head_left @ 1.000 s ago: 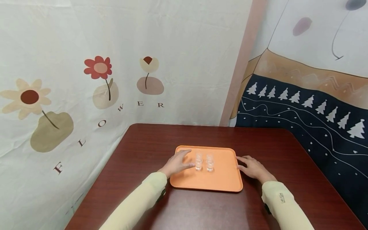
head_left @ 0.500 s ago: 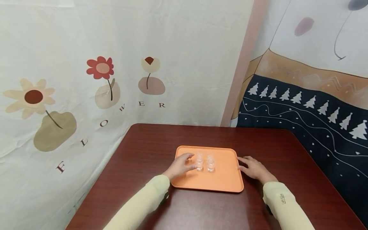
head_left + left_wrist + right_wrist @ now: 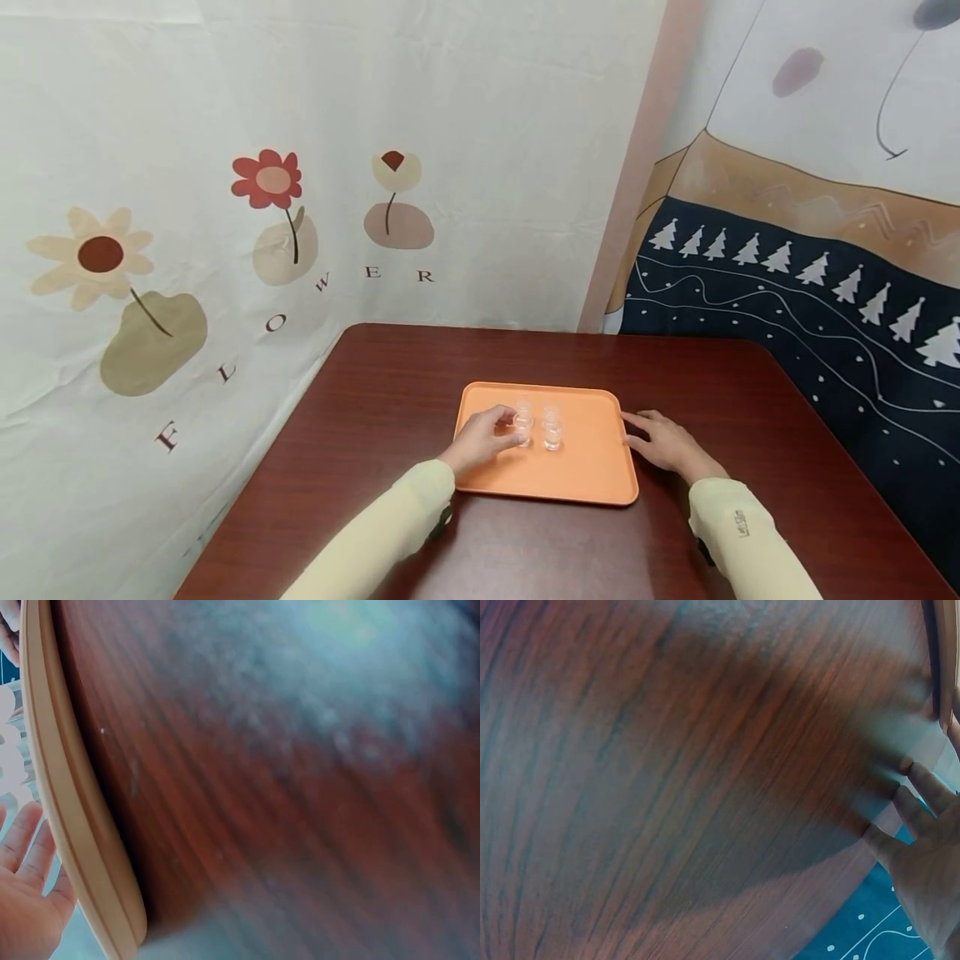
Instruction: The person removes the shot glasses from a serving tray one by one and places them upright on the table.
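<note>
Several small clear shot glasses (image 3: 552,437) stand upright in two short rows on an orange tray (image 3: 581,479). My left hand (image 3: 480,437) reaches over the tray's left side, thumb and fingers spread apart beside the nearest left glass (image 3: 524,437). Whether the fingertips touch that glass cannot be made out. In the left wrist view, the fingers (image 3: 26,844) show behind the tray's rim (image 3: 79,802), with the glasses cut off at the frame's edge. Palm down, my right hand (image 3: 663,442) rests at the tray's right edge, its fingertips at or against the rim.
The dark red-brown wooden table (image 3: 390,375) extends around the tray on all sides. Behind it hangs a pale cloth (image 3: 495,167) printed with flowers. A navy cloth with white trees (image 3: 780,292) hangs along the right side.
My left hand has moved a little right and closer to the nearest left glass, its fingers bending slightly more. The right hand stays at the tray's edge. The head view has shifted slightly.
</note>
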The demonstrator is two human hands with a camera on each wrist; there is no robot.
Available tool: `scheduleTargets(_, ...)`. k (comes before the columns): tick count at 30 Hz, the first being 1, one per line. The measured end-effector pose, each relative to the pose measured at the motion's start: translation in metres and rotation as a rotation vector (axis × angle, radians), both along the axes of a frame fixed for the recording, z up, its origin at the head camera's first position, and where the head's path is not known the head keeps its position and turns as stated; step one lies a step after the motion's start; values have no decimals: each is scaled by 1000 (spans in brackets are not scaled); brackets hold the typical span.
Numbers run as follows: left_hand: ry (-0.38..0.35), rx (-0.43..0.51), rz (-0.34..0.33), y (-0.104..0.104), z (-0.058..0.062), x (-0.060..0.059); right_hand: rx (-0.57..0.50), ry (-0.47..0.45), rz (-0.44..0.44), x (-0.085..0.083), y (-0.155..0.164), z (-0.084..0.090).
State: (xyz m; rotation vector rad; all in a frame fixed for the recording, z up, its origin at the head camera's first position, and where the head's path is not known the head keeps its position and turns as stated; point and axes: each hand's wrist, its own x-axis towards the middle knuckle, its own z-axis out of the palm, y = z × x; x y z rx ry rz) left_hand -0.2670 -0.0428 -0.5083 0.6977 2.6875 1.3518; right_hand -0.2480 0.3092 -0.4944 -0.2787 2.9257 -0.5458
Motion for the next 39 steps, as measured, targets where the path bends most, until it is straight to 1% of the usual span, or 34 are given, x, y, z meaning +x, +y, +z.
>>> scheduleTargets(4, 5, 3, 10, 3, -2, 1, -3, -5, -4, 1, 0, -1)
scheduleTargets(12, 31, 13, 11, 7, -2, 1, 7, -3, -1, 1, 0, 0)
scheduleTargets(16, 14, 26, 8, 8, -2, 1, 6, 2, -2, 2, 0, -1)
scheduleTargets(21, -3, 48, 5, 7, 0, 2, 3, 15, 5, 2, 1, -2)
scheduleTargets(27, 17, 53, 12, 2, 2, 2, 6, 20, 2, 2, 0, -1)
scheduleTargets(31, 8, 52, 30, -2, 7, 0, 15, 20, 6, 2, 0, 0)
scheduleTargets(34, -1, 53, 58, -6, 13, -3, 23, 11, 7, 2, 0, 1)
scheduleTargets(39, 20, 63, 107, -17, 21, -11, 23, -1, 4, 1, -1, 3)
